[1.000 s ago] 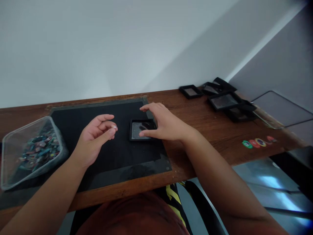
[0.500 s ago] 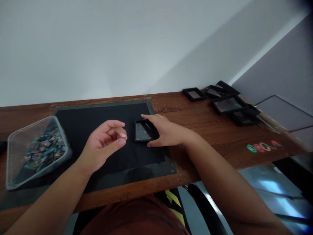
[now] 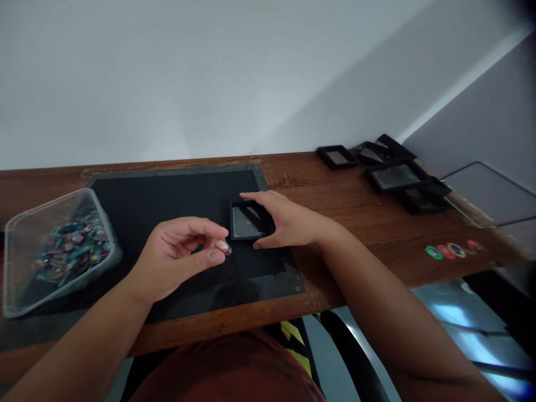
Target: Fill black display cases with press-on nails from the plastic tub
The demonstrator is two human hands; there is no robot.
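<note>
My left hand [image 3: 180, 259] is over the black mat [image 3: 180, 192], closed in a pinch. Between thumb and fingertips it has a small shiny piece [image 3: 226, 247], whitish with orange and dark spots; its exact kind is too small to tell. A small black frame [image 3: 237, 239] with a clear, speckled pane lies flat on the mat, just beyond the left fingertips. My right hand [image 3: 288, 220] spans the frame's right side, fingers at the far edge and thumb at the near edge, steadying it. The palm hides that side of the frame.
On the left stands a clear plastic tub [image 3: 12, 268] with many small colourful pieces [image 3: 73, 248]. More black frames [image 3: 397, 176] lie piled at the back right, against the wall. Several round coloured badges [image 3: 454, 250] sit near the table's [image 3: 335, 190] right end.
My left hand has moved right and slightly down, and its fingers have turned so more of the small piece shows. My right hand stays at the frame. The view has shifted slightly.
</note>
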